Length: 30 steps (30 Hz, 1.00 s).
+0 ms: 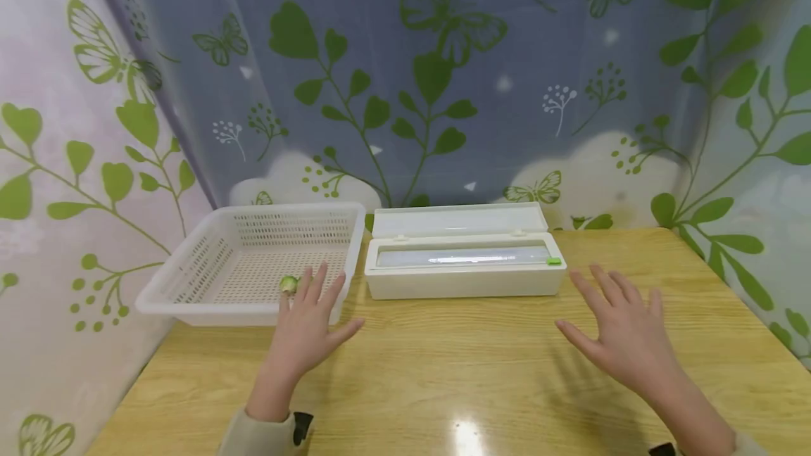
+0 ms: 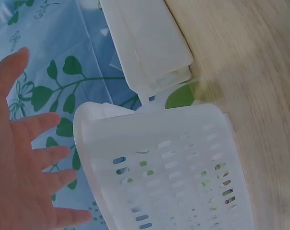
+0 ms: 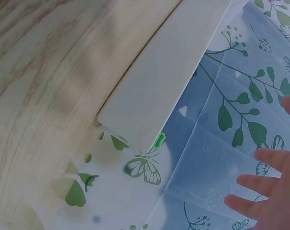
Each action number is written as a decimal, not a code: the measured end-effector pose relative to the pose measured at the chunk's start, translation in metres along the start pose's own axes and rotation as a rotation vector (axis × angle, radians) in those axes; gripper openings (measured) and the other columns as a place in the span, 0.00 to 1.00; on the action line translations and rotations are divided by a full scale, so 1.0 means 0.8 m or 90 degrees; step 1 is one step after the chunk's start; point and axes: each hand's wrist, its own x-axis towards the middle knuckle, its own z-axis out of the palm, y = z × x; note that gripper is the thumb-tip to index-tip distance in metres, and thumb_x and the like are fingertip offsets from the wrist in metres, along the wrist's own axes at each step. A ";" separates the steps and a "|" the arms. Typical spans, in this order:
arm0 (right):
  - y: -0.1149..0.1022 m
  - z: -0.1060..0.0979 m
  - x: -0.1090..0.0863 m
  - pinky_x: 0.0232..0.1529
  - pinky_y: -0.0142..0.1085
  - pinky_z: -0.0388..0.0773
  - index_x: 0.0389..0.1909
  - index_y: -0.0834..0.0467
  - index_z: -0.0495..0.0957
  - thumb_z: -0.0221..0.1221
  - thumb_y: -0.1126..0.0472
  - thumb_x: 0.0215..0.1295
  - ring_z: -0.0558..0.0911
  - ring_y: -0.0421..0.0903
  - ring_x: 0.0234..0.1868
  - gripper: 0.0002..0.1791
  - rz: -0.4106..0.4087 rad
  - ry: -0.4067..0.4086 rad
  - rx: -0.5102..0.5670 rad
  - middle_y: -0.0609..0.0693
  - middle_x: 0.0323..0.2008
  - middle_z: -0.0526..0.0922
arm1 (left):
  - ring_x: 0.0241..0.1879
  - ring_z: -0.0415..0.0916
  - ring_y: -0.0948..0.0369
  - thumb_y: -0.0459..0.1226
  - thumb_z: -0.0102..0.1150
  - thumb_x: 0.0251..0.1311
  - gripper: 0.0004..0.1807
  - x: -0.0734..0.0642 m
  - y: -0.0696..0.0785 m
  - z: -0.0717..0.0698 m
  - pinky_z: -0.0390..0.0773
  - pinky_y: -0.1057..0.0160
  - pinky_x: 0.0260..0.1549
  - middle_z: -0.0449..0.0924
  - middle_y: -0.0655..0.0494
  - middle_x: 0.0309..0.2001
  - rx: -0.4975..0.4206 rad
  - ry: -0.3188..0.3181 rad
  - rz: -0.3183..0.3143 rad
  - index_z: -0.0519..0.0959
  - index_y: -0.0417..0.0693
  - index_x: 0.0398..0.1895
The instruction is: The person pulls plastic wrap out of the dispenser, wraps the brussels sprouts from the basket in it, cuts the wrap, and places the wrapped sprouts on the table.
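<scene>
The left hand [image 1: 307, 333], fingers spread wide and gripping nothing, hovers by the near right corner of the white basket [image 1: 222, 309], which sits at the back left corner of the desk [image 1: 443, 364]; a small green vegetable piece [image 1: 288, 284] lies in the basket toward its near edge. The right hand [image 1: 624, 333], also spread wide and holding nothing, is near the right end of the white box [image 1: 465, 285]; this stands by the desk's back edge, its lid [image 1: 459, 220] open, with a green tab [image 1: 554, 261] at its front right corner.
</scene>
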 end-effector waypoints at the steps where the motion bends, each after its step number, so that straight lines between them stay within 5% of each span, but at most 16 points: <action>1: -0.001 0.000 0.001 0.44 0.71 0.46 0.60 0.55 0.62 0.57 0.39 0.51 0.61 0.65 0.55 0.39 -0.009 0.007 0.000 0.64 0.57 0.63 | 0.65 0.38 0.46 0.62 0.50 0.50 0.42 0.000 0.001 0.000 0.43 0.33 0.52 0.44 0.45 0.67 0.005 0.001 0.001 0.58 0.50 0.65; 11: -0.003 0.004 0.003 0.45 0.67 0.53 0.55 0.59 0.69 0.60 0.43 0.49 0.66 0.63 0.50 0.34 -0.042 0.025 0.009 0.63 0.53 0.69 | 0.63 0.48 0.47 0.55 0.62 0.43 0.37 0.002 0.001 0.003 0.47 0.33 0.51 0.55 0.43 0.63 0.036 0.032 0.043 0.69 0.48 0.57; 17: -0.001 0.007 0.007 0.43 0.60 0.62 0.49 0.61 0.72 0.62 0.51 0.47 0.70 0.63 0.45 0.29 -0.082 0.082 0.027 0.63 0.47 0.73 | 0.62 0.52 0.47 0.51 0.63 0.45 0.31 0.007 0.006 0.005 0.53 0.36 0.51 0.59 0.43 0.61 0.016 0.054 0.084 0.73 0.44 0.51; 24: -0.003 0.009 0.013 0.37 0.57 0.67 0.41 0.64 0.76 0.58 0.52 0.50 0.74 0.61 0.40 0.22 -0.122 0.144 0.052 0.61 0.40 0.77 | 0.42 0.74 0.52 0.44 0.64 0.46 0.21 0.010 0.010 0.006 0.72 0.53 0.42 0.77 0.47 0.42 0.002 0.126 0.185 0.77 0.41 0.42; 30: -0.004 0.012 0.013 0.37 0.57 0.67 0.38 0.63 0.77 0.58 0.53 0.48 0.73 0.60 0.40 0.20 -0.122 0.151 0.068 0.61 0.40 0.77 | 0.34 0.77 0.56 0.43 0.63 0.48 0.17 0.014 0.013 0.013 0.76 0.61 0.33 0.79 0.52 0.35 -0.005 0.120 0.208 0.77 0.42 0.39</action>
